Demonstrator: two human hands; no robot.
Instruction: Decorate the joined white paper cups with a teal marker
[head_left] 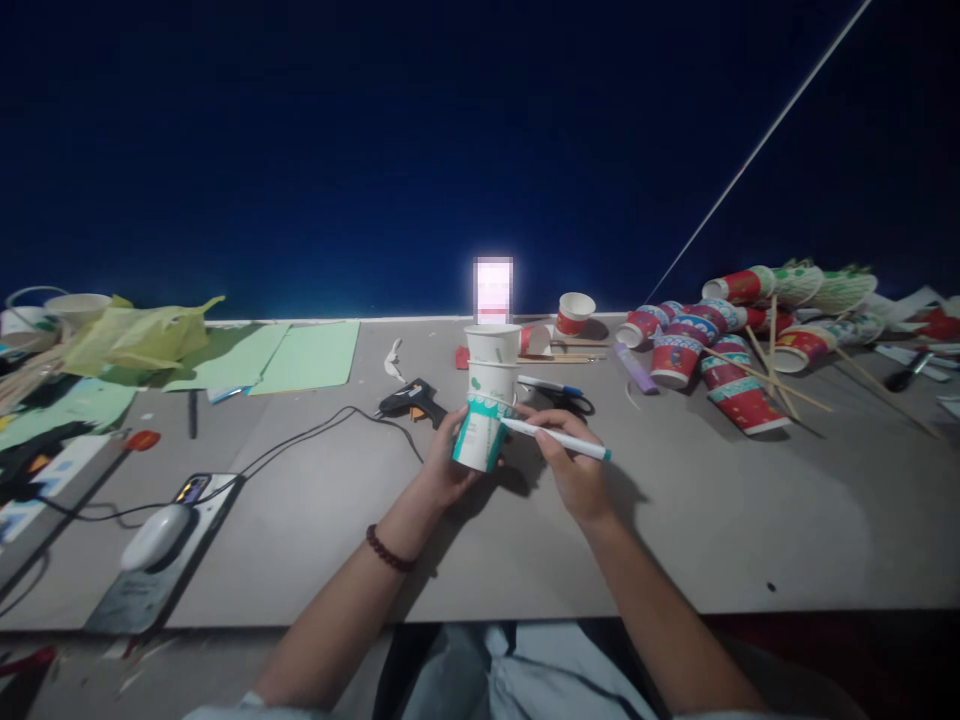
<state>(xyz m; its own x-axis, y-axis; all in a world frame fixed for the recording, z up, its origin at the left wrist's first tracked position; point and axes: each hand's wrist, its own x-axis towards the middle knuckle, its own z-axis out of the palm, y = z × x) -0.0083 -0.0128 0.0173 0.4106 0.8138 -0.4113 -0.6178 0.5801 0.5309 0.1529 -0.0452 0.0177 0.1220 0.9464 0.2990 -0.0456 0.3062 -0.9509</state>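
Note:
A short stack of paper cups (484, 425), white above and green-patterned below, stands tilted slightly in the air over the table. My left hand (448, 465) is wrapped round its lower part from the left. In my right hand (576, 472) is a white marker pen (564, 440) with a teal end at the right. The pen's other end points at the green band of the lowest cup and seems to touch it. Behind the cups, to the left, a black glue gun (414, 400) lies on the table with its cord running left.
Stacks of red patterned paper cups (673, 360) and loose wooden sticks lie at the right. A single red cup (575, 312) stands at the back. Green paper sheets (311, 355), a yellow plastic bag (142, 340), a power strip (56, 490) and a phone (142, 595) under a white case (156, 537) are at the left.

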